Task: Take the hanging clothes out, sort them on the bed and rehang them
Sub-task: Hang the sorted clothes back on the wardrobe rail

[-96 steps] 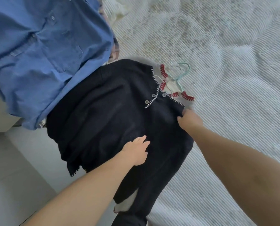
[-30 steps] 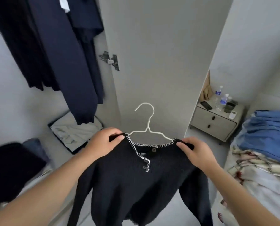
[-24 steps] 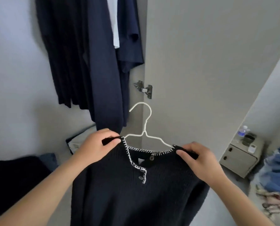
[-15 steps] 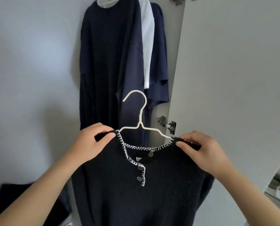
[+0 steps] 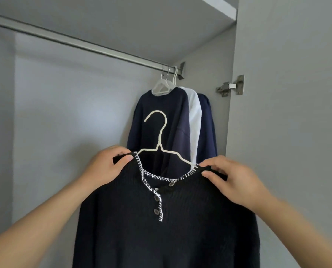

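**Dark knit on its hanger, raised toward the wardrobe rail**

I have the black knit cardigan (image 5: 161, 219) up in front of the open wardrobe, below the steel rail (image 5: 80, 43). My left hand (image 5: 105, 167) pinches its left shoulder, thumb on top of the knit; my right hand (image 5: 236, 182) pinches the other shoulder the same way. Both grips are narrow and closed on the cloth, with the hanger's arms probably inside them, though I cannot see that.

The white wire hanger (image 5: 158, 136) stands upright, its hook above the neckline and opening toward the left. The shoulder line runs left to right, slightly lower at my right; the body of the garment hangs straight down out of view.

To do this well, I judge I should lift both shoulders evenly, keep the hook vertical, and bring it over the bare stretch of rail just left of the three garments (image 5: 172, 120) already hung at the right end. I would let go only once the hook bears the weight, or the knit may slide off one arm.
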